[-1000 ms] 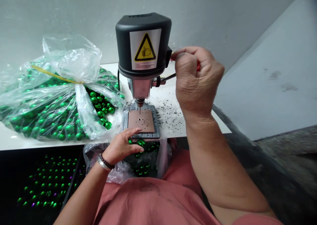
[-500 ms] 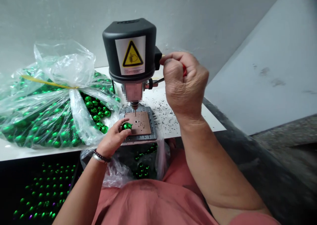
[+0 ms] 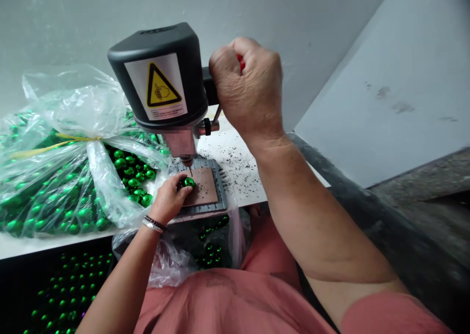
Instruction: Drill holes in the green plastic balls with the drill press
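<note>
Pinched between the thumb and fingers of my left hand [image 3: 169, 197] is a shiny green ball ornament [image 3: 189, 182]. It rests on a square brown board [image 3: 206, 187], right by the thin drill bit [image 3: 191, 171]; whether the bit touches it I cannot tell. My right hand [image 3: 249, 91] is closed in a fist around a red lever knob [image 3: 240, 62] beside the black head of a drill press [image 3: 157, 79]. Most of the knob is hidden by the fingers. A yellow warning label marks the press head.
A large clear bag [image 3: 55, 187] of green balls lies left on the white table [image 3: 246, 192]. Dark shavings are scattered right of the drill base [image 3: 222, 204]. Below the table edge are a dark tray [image 3: 22, 280] with rows of green balls and another plastic bag [image 3: 169, 260].
My left hand has brought the green ball right, over the board's hole and beneath the bit. My right fist keeps the lever knob, and the whole view has shifted and tilted.
</note>
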{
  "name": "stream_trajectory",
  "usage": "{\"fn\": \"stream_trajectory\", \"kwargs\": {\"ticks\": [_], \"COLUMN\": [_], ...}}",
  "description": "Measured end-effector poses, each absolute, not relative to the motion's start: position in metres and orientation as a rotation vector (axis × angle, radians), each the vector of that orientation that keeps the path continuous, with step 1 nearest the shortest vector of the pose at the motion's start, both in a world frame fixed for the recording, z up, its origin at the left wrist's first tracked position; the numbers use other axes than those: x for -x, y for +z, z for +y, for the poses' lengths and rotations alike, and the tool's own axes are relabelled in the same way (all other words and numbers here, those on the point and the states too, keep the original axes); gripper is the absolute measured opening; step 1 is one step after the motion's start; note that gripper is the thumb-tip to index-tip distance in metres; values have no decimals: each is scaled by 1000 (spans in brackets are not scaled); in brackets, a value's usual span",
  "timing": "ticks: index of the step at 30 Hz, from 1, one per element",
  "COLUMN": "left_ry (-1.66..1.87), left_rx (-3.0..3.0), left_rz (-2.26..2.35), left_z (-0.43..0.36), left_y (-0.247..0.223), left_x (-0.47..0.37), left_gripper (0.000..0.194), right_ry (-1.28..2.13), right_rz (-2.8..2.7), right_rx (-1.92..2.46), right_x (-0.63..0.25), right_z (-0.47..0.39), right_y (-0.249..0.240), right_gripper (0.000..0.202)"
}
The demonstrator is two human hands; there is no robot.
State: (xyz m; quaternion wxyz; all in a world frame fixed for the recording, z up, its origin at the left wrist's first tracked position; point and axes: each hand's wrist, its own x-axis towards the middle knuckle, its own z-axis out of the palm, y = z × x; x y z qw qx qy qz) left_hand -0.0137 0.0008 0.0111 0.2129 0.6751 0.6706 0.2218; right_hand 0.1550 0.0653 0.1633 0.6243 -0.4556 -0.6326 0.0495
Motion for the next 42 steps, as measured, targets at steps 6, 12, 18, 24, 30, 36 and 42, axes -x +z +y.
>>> {"fn": "stream_trajectory", "kwargs": {"ticks": [6, 12, 18, 24, 30, 36, 42], "left_ry": [462, 476, 636, 739, 716, 662, 638], "left_rx": [-2084, -2010, -1905, -1873, -1894, -1949, -1949], "left_rz": [1859, 1807, 1814, 1809, 1830, 1831, 1844], "left_z": [12, 20, 18, 17, 19, 18, 17], "left_y": [15, 11, 1, -4, -7, -6, -6], "left_x": [12, 11, 9, 8, 10, 10, 10], "left_gripper": [33, 44, 43, 42, 44, 42, 45], "right_ry": [147, 185, 200, 116, 37, -9, -47], "right_rz": [-1459, -1473, -1474, -1456, -1428, -1456, -1437], "right_rx": [1015, 986, 951, 835, 888, 886, 890], "right_x": [-154, -155, -156, -159, -159, -159, -159], "right_z": [68, 66, 60, 34, 15, 10, 8], "right_y": [164, 163, 161, 139, 113, 95, 85], "right_gripper": [27, 27, 25, 21, 12, 16, 16]}}
